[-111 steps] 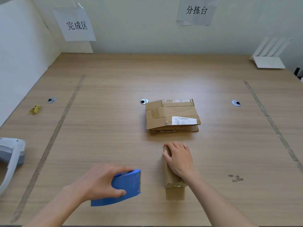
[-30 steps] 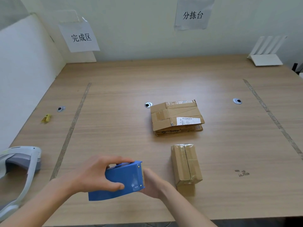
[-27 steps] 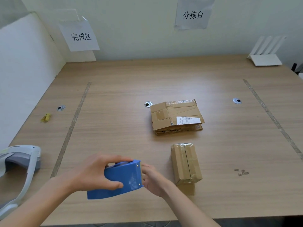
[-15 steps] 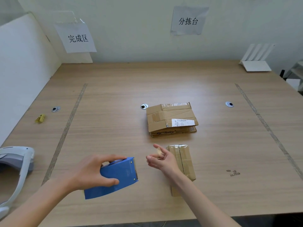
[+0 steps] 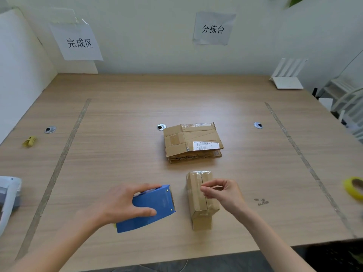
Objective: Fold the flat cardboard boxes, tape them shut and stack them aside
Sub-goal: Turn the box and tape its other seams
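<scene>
Nearest, the left hand [image 5: 119, 205] grips a blue tape dispenser [image 5: 148, 208], fingers curled over its top and thumb pressed against its near side, its toothed edge facing right toward the folded box [image 5: 197, 201]. That small brown box sits on the counter [image 5: 117, 114] just right of the dispenser, long side running away from the viewer, a seam down the middle of its top. The right hand [image 5: 224, 193] hovers over the box's right half, thumb and fingertips pinched together near the seam; whether a strip of tape lies between them cannot be told. Beyond the box, near the counter's middle, lies a stack of flat cardboard boxes [image 5: 192, 142], the top one bearing a white label. At the right edge sits a yellow tape roll [image 5: 353, 187], well apart from both hands; at the left edge, a white device [image 5: 8, 195]. Farther off, two paper signs [image 5: 78, 43] hang on the wall.
</scene>
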Motion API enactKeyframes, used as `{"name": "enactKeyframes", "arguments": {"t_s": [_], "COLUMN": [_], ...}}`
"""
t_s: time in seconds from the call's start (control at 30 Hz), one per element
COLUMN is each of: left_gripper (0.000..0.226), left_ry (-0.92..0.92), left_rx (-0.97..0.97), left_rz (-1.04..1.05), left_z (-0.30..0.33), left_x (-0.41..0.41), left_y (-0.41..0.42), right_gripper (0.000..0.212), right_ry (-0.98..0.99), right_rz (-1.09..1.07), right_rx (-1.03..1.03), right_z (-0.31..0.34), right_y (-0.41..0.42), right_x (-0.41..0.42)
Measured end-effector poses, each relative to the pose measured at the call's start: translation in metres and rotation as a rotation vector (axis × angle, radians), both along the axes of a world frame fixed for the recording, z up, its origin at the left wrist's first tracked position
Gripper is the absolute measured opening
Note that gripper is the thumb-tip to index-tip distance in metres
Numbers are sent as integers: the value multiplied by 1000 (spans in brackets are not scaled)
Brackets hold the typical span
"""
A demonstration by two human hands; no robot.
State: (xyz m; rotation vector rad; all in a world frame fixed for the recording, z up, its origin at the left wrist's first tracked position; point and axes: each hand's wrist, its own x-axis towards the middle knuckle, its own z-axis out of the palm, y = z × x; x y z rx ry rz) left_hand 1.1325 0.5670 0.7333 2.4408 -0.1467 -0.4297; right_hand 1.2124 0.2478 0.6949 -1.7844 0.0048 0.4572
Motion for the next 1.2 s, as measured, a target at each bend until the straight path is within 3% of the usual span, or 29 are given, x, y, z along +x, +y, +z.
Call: {"name": "enactKeyframes", "arguments": {"t_s": [0.3,0.43,0.63,1.2], "left_gripper": [51,61,64,64], "left_ry": [-78,-96,-94,-78], "left_rx": [99,167,280,324], "left_rz": [-102,-113,-119,-103], "left_z": [-23,-30,-47,-62], "left_x": [13,14,18,13], "left_y": [-57,-66,-80,-69], "right_gripper": [6,6,7,9], "right_ry": [-6,-35,-15,-24], "right_rz": [-72,-75,-16,-39], "right_rx": [-185,-231,-245,-193], "right_z": [-6,-15,-37,-71], "right_y": [-62,-73,-79,-78], "right_x": [-29,-26,-17,-14]}}
